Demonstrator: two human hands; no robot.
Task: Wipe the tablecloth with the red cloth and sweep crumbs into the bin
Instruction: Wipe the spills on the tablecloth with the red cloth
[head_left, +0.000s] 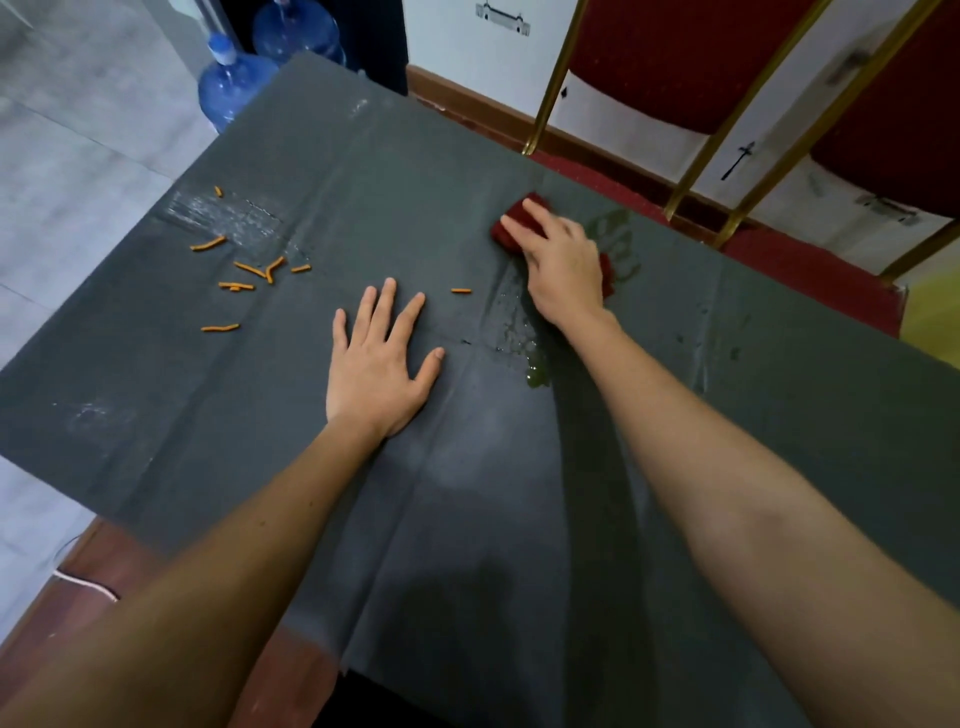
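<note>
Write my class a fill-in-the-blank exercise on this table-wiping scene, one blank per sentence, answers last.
1. The right hand presses a ____ cloth on the tablecloth.
2. The orange crumbs lie to the ____ of the left hand.
3. The left hand holds ____.
4. The water bottles beyond the tablecloth are ____ in colour.
Answers: red; left; nothing; blue.

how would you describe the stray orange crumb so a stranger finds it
On the grey tablecloth, find the left hand lying flat. Between that hand and the red cloth lies one short orange crumb. It sits alone; the other crumbs cluster left of the hand.
</note>
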